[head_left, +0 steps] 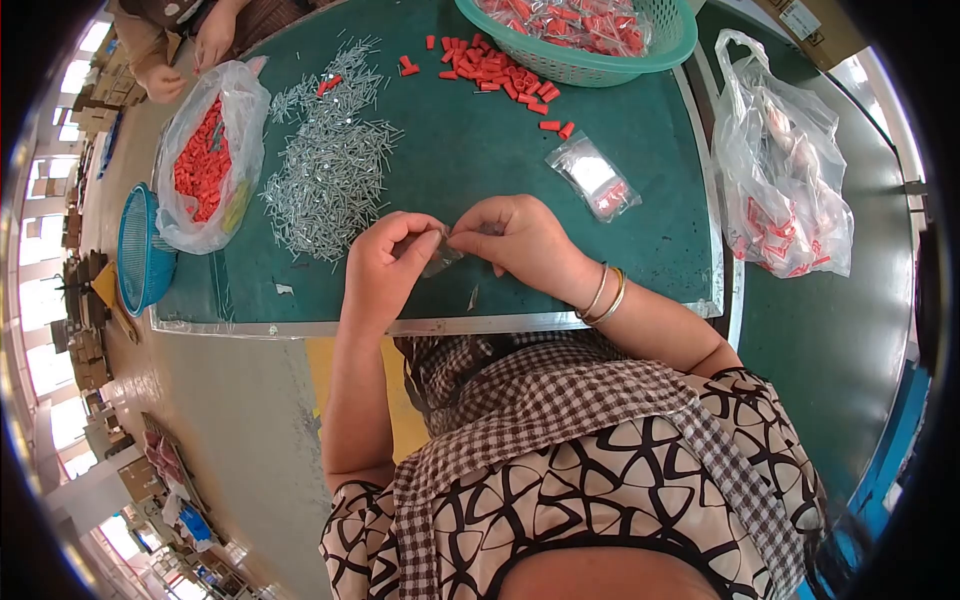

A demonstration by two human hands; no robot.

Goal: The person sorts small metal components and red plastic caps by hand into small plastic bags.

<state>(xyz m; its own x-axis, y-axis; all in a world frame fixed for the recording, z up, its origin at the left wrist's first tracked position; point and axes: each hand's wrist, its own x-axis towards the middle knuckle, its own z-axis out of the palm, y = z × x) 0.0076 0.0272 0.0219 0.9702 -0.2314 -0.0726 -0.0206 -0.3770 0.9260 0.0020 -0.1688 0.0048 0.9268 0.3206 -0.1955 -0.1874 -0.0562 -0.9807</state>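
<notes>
Over the near edge of the green table, my left hand (pixel 388 262) and my right hand (pixel 522 248) meet fingertip to fingertip, both pinching a small clear plastic bag (pixel 441 262). Fingers cover most of this bag, so its contents cannot be made out. Just beyond my left hand spreads a heap of silvery screws (pixel 335 185). Red plastic sleeves (pixel 500 72) lie loose farther back. To the right of my right hand rests a filled clear bag (pixel 597 178) with red pieces showing at one end.
A green basket (pixel 590 72) of bagged red parts stands at the back. On the left are an open plastic bag of red pieces (pixel 203 165) and a blue basket (pixel 135 245). A white carrier bag (pixel 780 180) lies right. Another person's hands (pixel 200 55) are at upper left.
</notes>
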